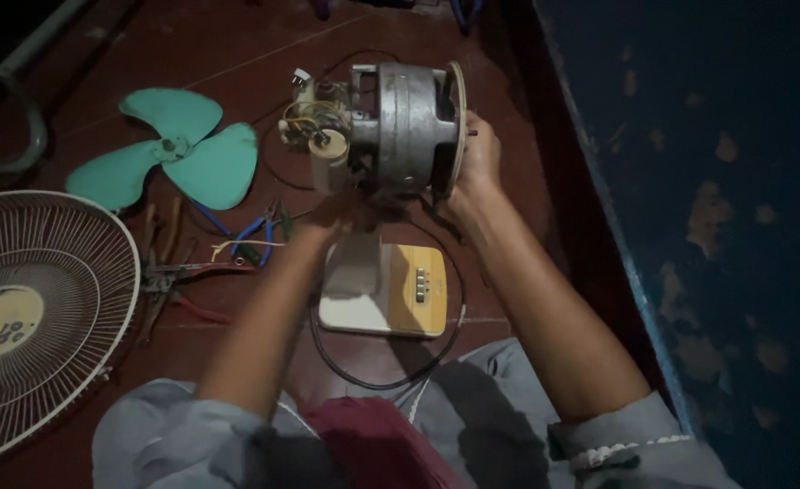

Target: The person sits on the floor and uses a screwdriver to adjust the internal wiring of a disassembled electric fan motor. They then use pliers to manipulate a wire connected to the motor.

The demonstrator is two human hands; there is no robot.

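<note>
Both hands, left hand [332, 213] and right hand [477, 167], clamp the bare grey metal fan motor [400, 127] mid-strip-down; freeing it from its cream-and-yellow base [391, 290] looks next

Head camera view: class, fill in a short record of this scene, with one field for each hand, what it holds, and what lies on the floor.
Left hand: under the fan motor, gripping it from below
Right hand: on the motor's front plate
Motor wiring: exposed at the rear
Fan base: cream and yellow, below the motor
Fan blade: green, lying on the floor
Fan grille: white, at left
Pliers: blue handles, beside other tools
</note>
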